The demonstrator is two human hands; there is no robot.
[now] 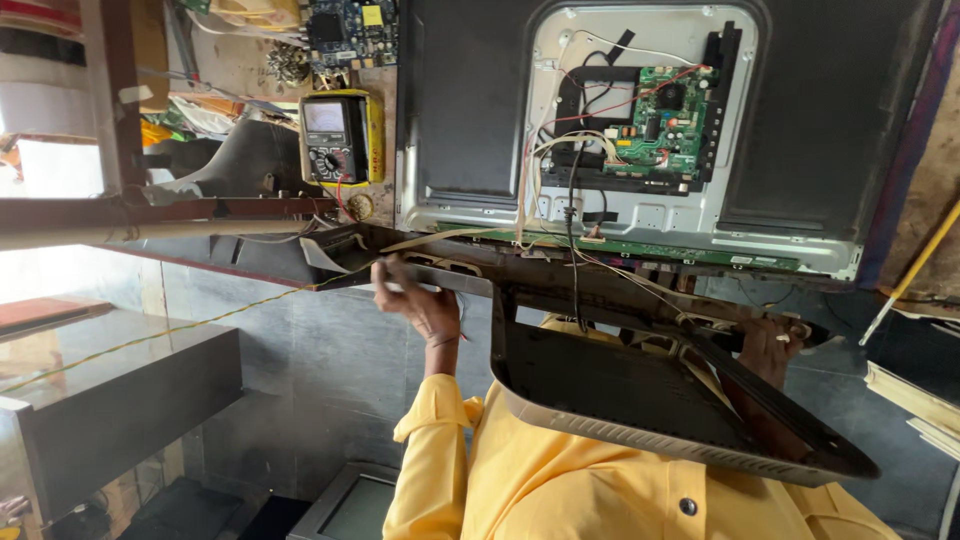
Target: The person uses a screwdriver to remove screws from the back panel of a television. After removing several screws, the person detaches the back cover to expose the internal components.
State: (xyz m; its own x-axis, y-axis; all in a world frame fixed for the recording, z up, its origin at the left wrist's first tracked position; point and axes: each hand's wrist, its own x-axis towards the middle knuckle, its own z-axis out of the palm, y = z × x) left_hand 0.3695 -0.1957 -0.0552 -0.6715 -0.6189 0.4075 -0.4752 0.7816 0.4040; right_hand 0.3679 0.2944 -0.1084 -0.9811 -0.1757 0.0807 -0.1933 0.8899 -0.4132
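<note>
A flat-screen television (480,110) lies back-up on the bench with its rear open, showing a grey metal panel, a green circuit board (668,122) and loose wires. I hold a black plastic rear cover (620,395) tilted between the set and my yellow shirt. My left hand (425,305) grips the cover's upper left edge, beside a white ribbon cable. My right hand (770,338) is closed on the cover's right rim. A black cable (572,250) runs from the set down across the cover.
A yellow-cased multimeter (338,135) stands left of the television, with a blue circuit board (350,30) behind it. A wooden post (108,90) and bar (150,212) cross at left. A glass-topped counter (110,390) sits lower left. Stacked papers (915,395) lie at right.
</note>
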